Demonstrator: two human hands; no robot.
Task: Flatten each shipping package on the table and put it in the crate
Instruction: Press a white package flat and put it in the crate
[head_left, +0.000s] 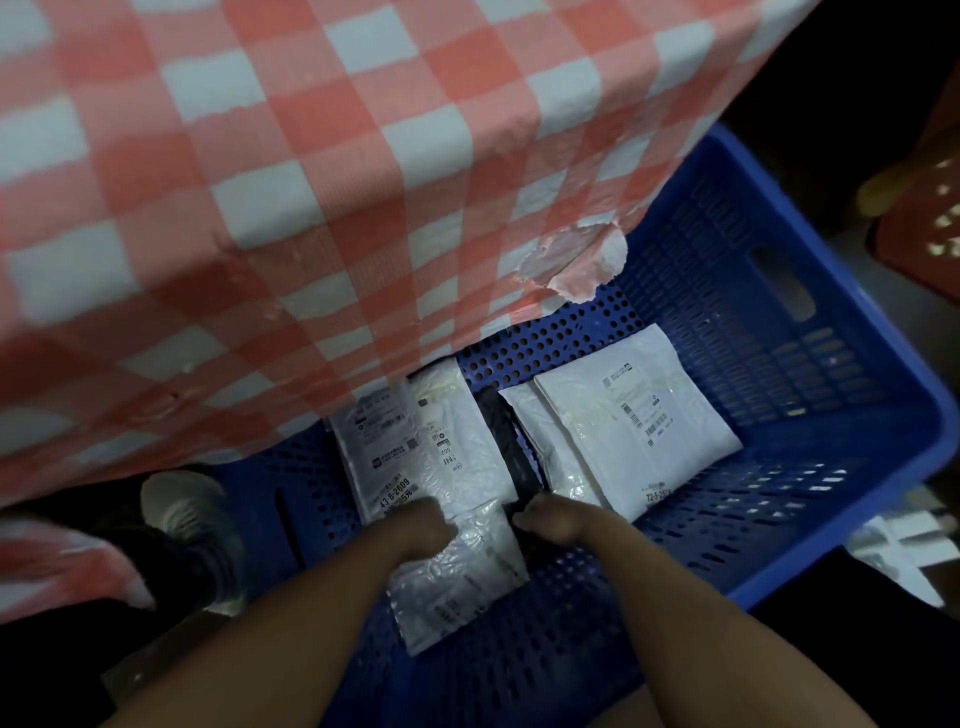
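A blue perforated crate (810, 467) stands on the floor, partly under the table. Inside lie several flat white shipping packages: a stack at the left (415, 441), one nearer me (457, 582), and two overlapping at the right (639, 415). A black package (501, 426) lies between the left and right white ones. My left hand (421, 525) rests on the left white packages, its fingers bent down out of sight. My right hand (550, 519) grips the near end of the black package.
The table's red-and-white checked cloth (311, 208) hangs over the crate's far left part, with a torn flap (576, 260) at its corner. A person's shoe (192, 519) stands left of the crate. A red basket (924, 208) is at the far right, more white packages (904, 551) beside the crate.
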